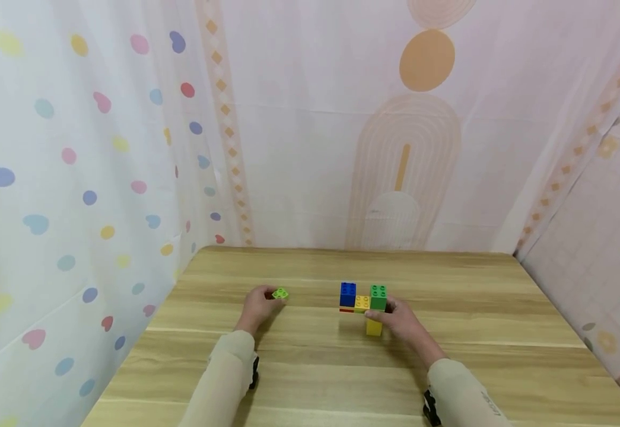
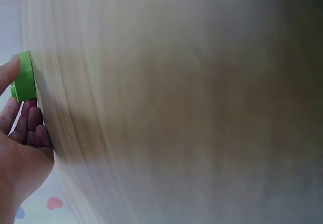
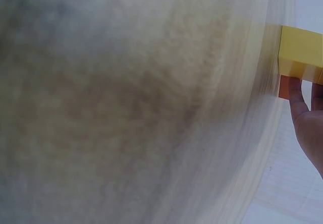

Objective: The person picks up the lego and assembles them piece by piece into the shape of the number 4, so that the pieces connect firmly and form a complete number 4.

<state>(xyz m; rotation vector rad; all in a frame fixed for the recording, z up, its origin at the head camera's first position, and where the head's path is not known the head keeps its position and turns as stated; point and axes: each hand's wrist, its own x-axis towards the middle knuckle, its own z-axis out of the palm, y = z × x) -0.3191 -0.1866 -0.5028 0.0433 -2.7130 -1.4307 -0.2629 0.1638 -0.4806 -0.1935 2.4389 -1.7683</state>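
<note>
My left hand (image 1: 258, 306) pinches a lime green toy brick (image 1: 280, 294) low over the table, studs up; in the left wrist view the brick (image 2: 25, 77) sits between thumb and fingers. On the right, my right hand (image 1: 404, 323) grips a joined brick build from its right side. Its top carries a blue brick (image 1: 347, 295) at left, a yellow brick (image 1: 362, 302) in the middle and a green brick (image 1: 378, 298) at right. Under the blue one shows a thin red piece (image 1: 346, 309). A lower yellow brick (image 1: 374, 328) extends down below the green one, and fingers partly hide the join.
Both hands work over a wood-grain table (image 1: 310, 379). A patterned curtain (image 1: 299, 148) hangs along its back edge, and a dotted curtain (image 1: 75, 237) borders the left side. Black straps (image 1: 431, 408) show at the wrists below pale sleeves (image 1: 461, 391).
</note>
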